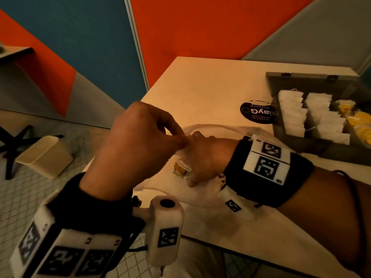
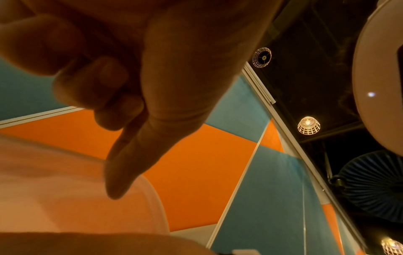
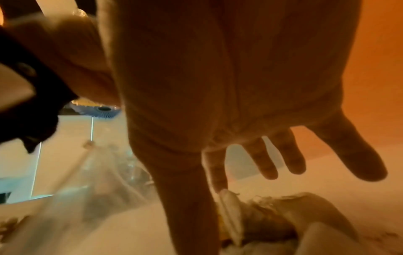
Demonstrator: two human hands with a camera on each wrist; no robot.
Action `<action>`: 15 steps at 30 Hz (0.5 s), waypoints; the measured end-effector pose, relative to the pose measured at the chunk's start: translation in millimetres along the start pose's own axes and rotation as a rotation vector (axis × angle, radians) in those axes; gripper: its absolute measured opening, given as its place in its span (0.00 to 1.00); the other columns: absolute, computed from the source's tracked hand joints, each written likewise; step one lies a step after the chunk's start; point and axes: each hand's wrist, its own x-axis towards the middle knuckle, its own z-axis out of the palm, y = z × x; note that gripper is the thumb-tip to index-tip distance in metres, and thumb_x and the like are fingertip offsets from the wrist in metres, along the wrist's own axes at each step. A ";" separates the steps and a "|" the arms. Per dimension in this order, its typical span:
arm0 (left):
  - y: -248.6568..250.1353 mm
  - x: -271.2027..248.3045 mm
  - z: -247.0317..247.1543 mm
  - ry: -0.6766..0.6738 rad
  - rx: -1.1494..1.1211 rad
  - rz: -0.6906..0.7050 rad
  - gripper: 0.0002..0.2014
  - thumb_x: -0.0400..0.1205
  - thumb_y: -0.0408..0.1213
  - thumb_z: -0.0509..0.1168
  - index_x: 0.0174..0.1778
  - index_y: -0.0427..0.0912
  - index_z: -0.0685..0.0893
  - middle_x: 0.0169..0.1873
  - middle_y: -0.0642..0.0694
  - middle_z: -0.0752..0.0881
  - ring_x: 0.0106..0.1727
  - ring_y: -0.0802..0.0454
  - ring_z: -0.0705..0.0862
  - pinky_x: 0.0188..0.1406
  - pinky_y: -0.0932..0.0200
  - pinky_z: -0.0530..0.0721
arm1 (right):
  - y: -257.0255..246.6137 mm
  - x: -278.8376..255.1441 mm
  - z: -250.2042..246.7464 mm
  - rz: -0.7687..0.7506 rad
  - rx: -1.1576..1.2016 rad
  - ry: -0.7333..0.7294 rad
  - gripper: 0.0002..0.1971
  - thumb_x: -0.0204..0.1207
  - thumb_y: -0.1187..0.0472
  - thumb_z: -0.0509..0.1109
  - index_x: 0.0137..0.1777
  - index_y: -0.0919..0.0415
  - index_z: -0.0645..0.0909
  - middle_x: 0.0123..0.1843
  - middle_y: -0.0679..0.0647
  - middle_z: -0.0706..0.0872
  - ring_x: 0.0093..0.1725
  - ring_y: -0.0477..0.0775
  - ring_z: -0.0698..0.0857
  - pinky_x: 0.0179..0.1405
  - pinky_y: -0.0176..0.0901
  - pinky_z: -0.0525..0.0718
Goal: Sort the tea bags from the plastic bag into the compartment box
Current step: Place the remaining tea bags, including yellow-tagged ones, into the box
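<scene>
A clear plastic bag (image 1: 202, 194) lies on the table's near left part. My left hand (image 1: 183, 141) pinches its upper rim between thumb and forefinger and holds the mouth up; the left wrist view shows the pinch (image 2: 115, 189) on the translucent film (image 2: 65, 189). My right hand (image 1: 192, 173) is inside the bag, fingers straight and spread. Its forefinger (image 3: 218, 182) touches the white and yellow tea bags (image 1: 180, 169) (image 3: 261, 220) lying there. The grey compartment box (image 1: 278, 127) stands open at the right, with white tea bags (image 1: 291, 113) in two compartments and yellow ones (image 1: 359, 125) beside them.
A black round sticker (image 1: 257, 112) lies on the pale table (image 1: 200, 87) just left of the box. The table's left edge runs close to the bag. On the tiled floor to the left stand a beige bin (image 1: 44, 157) and a black chair base (image 1: 12, 145).
</scene>
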 end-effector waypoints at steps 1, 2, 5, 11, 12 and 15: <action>-0.3 -0.9 -0.2 -0.006 -0.007 -0.003 0.07 0.72 0.44 0.76 0.30 0.54 0.87 0.17 0.56 0.81 0.18 0.71 0.77 0.12 0.78 0.68 | 1.0 1.9 -0.5 -0.003 0.014 -0.027 0.38 0.72 0.48 0.77 0.79 0.47 0.63 0.73 0.56 0.68 0.67 0.58 0.72 0.66 0.54 0.78; -0.7 -1.7 -1.1 -0.010 -0.015 -0.007 0.07 0.72 0.44 0.76 0.29 0.53 0.87 0.16 0.58 0.81 0.18 0.70 0.77 0.12 0.78 0.67 | 2.8 3.8 1.1 -0.020 0.048 -0.030 0.35 0.71 0.49 0.78 0.77 0.48 0.67 0.70 0.55 0.71 0.63 0.55 0.74 0.65 0.53 0.79; -4.9 -3.4 -4.4 -0.001 -0.053 -0.017 0.08 0.72 0.44 0.76 0.29 0.52 0.87 0.16 0.61 0.81 0.18 0.71 0.77 0.11 0.78 0.67 | 8.4 9.1 9.7 -0.068 0.163 0.070 0.25 0.71 0.52 0.78 0.66 0.51 0.77 0.64 0.53 0.79 0.58 0.53 0.79 0.61 0.53 0.82; -10.2 -8.3 -8.6 -0.018 0.060 -0.016 0.08 0.73 0.46 0.76 0.29 0.54 0.85 0.17 0.57 0.80 0.20 0.74 0.78 0.10 0.77 0.67 | 33.7 1.4 20.2 -0.016 0.539 0.309 0.07 0.73 0.61 0.75 0.49 0.53 0.83 0.45 0.46 0.82 0.47 0.52 0.82 0.48 0.50 0.83; -10.7 -9.6 -8.3 -0.019 0.104 -0.026 0.09 0.73 0.47 0.75 0.30 0.55 0.84 0.19 0.56 0.80 0.21 0.71 0.80 0.10 0.76 0.66 | 39.7 -1.0 23.0 0.015 0.617 0.333 0.06 0.73 0.61 0.76 0.48 0.54 0.82 0.44 0.46 0.82 0.46 0.54 0.83 0.47 0.51 0.82; -11.3 -12.5 -5.7 0.001 0.204 -0.024 0.09 0.74 0.50 0.74 0.33 0.56 0.80 0.26 0.58 0.81 0.24 0.61 0.81 0.19 0.71 0.68 | 53.9 -9.2 33.1 0.181 0.908 0.305 0.08 0.72 0.62 0.79 0.47 0.58 0.84 0.44 0.56 0.87 0.46 0.63 0.87 0.46 0.58 0.86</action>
